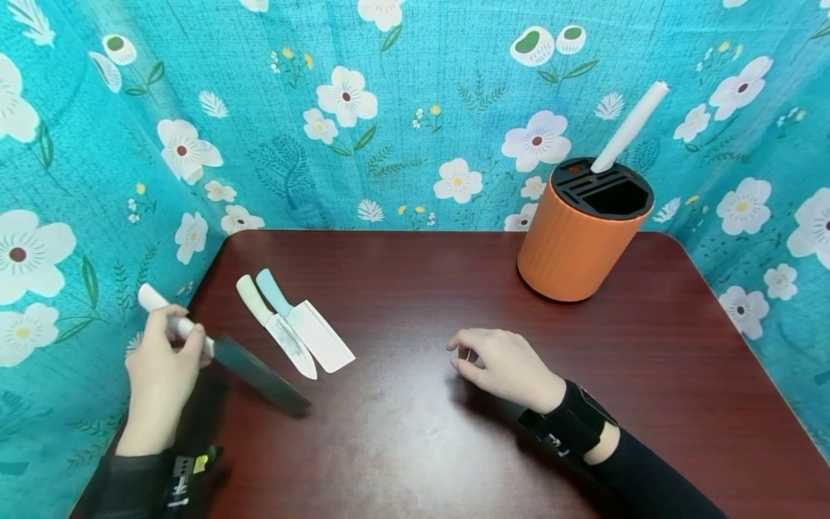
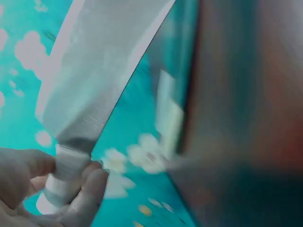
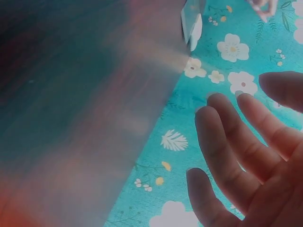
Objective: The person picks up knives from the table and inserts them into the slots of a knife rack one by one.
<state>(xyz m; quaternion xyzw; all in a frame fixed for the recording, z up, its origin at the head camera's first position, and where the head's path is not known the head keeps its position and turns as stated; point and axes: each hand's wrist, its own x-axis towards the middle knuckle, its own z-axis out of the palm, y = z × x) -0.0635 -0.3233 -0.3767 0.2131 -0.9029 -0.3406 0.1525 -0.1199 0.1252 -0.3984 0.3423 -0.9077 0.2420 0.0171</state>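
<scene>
My left hand point(image 1: 162, 367) grips a kitchen knife point(image 1: 259, 375) by its white handle, raised above the table's left side. Its broad blade point(image 2: 104, 71) fills the upper part of the left wrist view. Just beyond that blade lie two more knives side by side: one with a cream handle and pointed blade point(image 1: 289, 346), the other a cleaver point(image 1: 320, 336) with a light blue handle. Over the middle of the table, my right hand point(image 1: 509, 367) has loosely bent fingers and holds nothing. Its spread fingers point(image 3: 213, 142) show in the right wrist view.
An orange knife block point(image 1: 577, 241) with a black slotted top stands at the back right. A white handle point(image 1: 630, 128) sticks up from it at a slant. The dark red-brown table point(image 1: 415, 288) is bordered by a turquoise flowered cloth point(image 1: 415, 122).
</scene>
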